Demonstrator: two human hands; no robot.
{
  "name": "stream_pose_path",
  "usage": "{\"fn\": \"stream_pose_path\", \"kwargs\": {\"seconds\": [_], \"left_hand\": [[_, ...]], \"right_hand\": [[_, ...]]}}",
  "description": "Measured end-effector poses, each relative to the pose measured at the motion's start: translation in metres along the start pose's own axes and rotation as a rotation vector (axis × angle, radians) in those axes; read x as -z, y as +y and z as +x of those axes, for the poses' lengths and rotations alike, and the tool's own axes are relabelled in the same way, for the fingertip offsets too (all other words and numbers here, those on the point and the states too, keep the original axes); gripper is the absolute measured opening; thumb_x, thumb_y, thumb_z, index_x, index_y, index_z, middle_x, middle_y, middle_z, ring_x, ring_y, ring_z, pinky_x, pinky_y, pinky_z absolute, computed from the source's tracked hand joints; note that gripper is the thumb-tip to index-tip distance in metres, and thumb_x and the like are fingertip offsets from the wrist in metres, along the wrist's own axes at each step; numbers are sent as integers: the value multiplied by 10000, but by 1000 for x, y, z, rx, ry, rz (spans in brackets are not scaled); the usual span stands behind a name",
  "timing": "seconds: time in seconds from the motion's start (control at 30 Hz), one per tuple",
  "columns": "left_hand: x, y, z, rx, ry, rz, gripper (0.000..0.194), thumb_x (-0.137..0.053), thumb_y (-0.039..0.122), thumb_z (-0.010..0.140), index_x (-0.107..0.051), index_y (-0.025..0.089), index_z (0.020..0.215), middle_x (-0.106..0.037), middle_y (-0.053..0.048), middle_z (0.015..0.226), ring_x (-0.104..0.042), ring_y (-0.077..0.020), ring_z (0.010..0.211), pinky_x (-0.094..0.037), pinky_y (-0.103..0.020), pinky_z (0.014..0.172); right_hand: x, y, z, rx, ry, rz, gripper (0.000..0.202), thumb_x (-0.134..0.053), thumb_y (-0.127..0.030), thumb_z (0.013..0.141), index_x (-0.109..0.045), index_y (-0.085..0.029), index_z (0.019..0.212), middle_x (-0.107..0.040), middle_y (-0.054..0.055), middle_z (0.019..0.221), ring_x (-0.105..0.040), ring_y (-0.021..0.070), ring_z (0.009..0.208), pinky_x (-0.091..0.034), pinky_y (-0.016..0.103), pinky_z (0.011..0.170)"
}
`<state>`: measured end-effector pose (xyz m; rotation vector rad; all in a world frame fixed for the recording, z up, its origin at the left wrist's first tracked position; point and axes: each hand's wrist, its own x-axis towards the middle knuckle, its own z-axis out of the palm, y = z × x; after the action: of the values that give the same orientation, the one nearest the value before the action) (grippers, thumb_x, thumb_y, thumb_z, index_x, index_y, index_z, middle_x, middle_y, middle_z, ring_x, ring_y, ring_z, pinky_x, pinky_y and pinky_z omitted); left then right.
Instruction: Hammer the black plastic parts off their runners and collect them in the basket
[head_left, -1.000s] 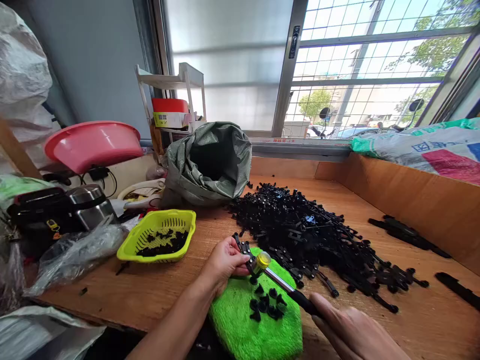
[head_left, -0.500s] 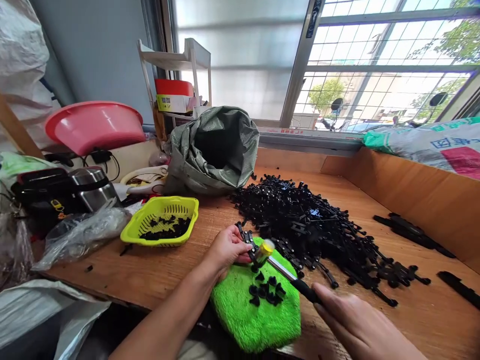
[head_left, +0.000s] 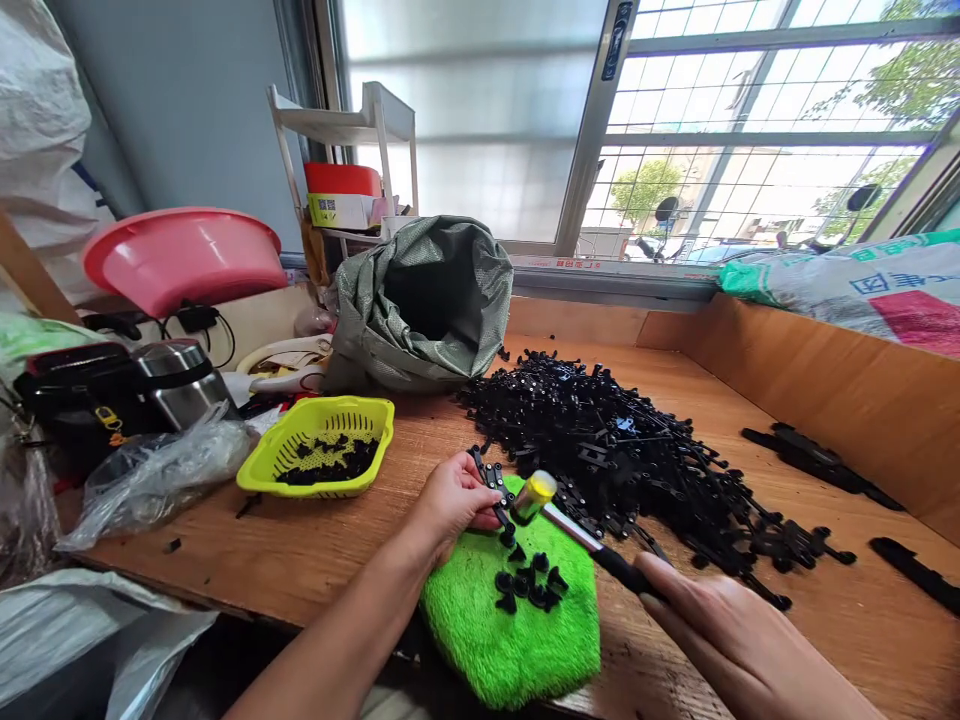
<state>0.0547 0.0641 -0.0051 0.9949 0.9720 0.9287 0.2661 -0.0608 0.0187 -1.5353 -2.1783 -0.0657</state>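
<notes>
A black jointed plastic part [head_left: 493, 480] is pinched between the fingers of my left hand [head_left: 454, 502], over the upper edge of a green cloth pad [head_left: 517, 650]. My right hand [head_left: 720, 620] is wrapped round the black handle of a small hammer [head_left: 574, 525]. The hammer's yellowish head is raised just right of the held part. Several small black pieces [head_left: 531, 580] lie on the pad below the hammer. Behind both hands a large pile of black plastic parts [head_left: 592, 430] spreads over the wooden table.
A yellow-green basket [head_left: 259, 470] with black bits stands at left, and an open grey-green sack [head_left: 420, 365] behind it. A pink basin [head_left: 184, 260], a steel flask [head_left: 180, 385] and plastic bags lie further left. A wooden board [head_left: 817, 380] edges the table's right side.
The hammer head has lifted slightly up and right, away from the held part, and my right hand has shifted slightly right. My left hand stays nearly in place.
</notes>
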Motion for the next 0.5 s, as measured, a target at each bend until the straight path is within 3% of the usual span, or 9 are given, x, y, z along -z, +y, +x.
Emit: {"fn": "stream_pose_path", "kwargs": {"seconds": [0.1,0.2,0.3,0.43,0.5], "left_hand": [[-1,0,0,-4,9,7,301,-636,58,588,-363,166,653,-546,51,483,-549,-84,401,-462,-170,389],[-1,1,-1,4,19,5,326,-653,67,573,-353,170,647,-540,56,477,-544,-83,400,-471,-185,401],[-1,1,-1,-2,22,3,310,-648,68,571,-363,166,643,-536,57,484,-547,-83,413,-479,-193,415],[-1,-3,2,-8,23,-2,322,-661,79,549,-367,166,644,-537,58,490,-536,-78,413,-478,-200,423],[-4,-6,3,-19,18,-30,357,-693,115,518,-364,168,645,-533,60,484,-522,-77,393,-465,-197,408]], "right_hand": [[-4,3,-3,130,104,-102,407,-228,-355,941,-591,-183,1009,-653,76,812,-625,218,657,-502,253,514],[-8,3,-5,220,84,-142,409,-203,-319,954,-590,-190,929,-657,62,754,-626,198,596,-489,225,458],[-8,-4,-1,218,84,-168,391,-170,-266,952,-541,-157,1012,-654,81,806,-629,197,654,-489,219,488],[-5,-5,3,257,39,-202,431,-135,-226,937,-560,-168,905,-591,10,548,-567,175,415,-427,225,346],[-8,4,-6,259,25,-181,409,-173,-257,943,-574,-175,926,-580,-3,559,-560,161,427,-441,216,379]]}}
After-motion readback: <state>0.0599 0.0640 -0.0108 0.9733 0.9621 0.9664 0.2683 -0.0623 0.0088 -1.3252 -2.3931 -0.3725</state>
